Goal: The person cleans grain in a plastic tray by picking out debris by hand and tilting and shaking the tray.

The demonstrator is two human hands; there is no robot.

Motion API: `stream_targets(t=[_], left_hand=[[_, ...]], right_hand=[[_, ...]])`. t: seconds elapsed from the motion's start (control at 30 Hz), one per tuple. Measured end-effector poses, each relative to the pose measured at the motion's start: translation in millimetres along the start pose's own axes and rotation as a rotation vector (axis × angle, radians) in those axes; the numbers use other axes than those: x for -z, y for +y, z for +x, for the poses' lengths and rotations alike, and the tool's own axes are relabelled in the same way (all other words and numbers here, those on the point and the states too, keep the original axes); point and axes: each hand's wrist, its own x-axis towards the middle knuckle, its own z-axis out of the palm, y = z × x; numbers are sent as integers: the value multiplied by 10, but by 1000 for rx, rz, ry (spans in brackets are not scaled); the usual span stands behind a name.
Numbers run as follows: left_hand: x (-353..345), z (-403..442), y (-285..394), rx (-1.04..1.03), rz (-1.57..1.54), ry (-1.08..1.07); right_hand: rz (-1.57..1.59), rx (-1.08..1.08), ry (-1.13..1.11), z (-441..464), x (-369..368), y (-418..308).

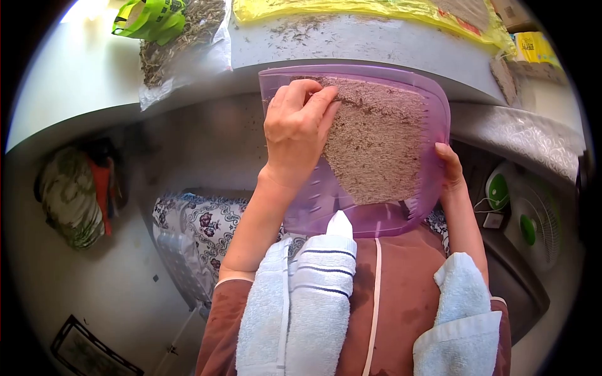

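Now, from the head camera, a purple tray (320,194) is being held just in front of the person's brown top (401,282), in the middle of the view. A big patch of small, light brown grains (379,141), with darker specks mixed in, is being carried in it. On the right side, the tray's edge is being gripped by the right hand (449,166). The thumb is being pressed on the rim, while the other fingers are mostly being hidden, so how they are being bent cannot be told. Over the top left part of the grains, the left hand (298,125) is being held with its thumb and pointing finger pressed together at the tips. Whether a tiny speck is being pinched there cannot be told. Blue towels (320,282) are being worn over the top. Past the tray, yellow plastic (351,7), a green bag (157,19) and a pile of dark, dry bits (200,25) are being held up by a pale table (376,44). At the far right, a fan (540,229) is being shown.
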Motion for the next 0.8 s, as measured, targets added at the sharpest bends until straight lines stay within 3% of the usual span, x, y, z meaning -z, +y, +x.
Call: stream_targets(t=[0.23, 0.37, 0.5, 0.63, 0.8], left_hand=[[0, 9, -121, -11, -7, 11], [207, -31, -147, 90, 64, 1], [76, 46, -217, -150, 173, 80], [-20, 59, -122, -119, 309, 54], [93, -13, -91, -12, 220, 31]], right_hand=[[0, 32, -6, -14, 0, 16], [0, 43, -26, -10, 34, 11], [0, 33, -45, -5, -7, -13], [-3, 25, -63, 30, 91, -4], [0, 40, -66, 25, 48, -25]])
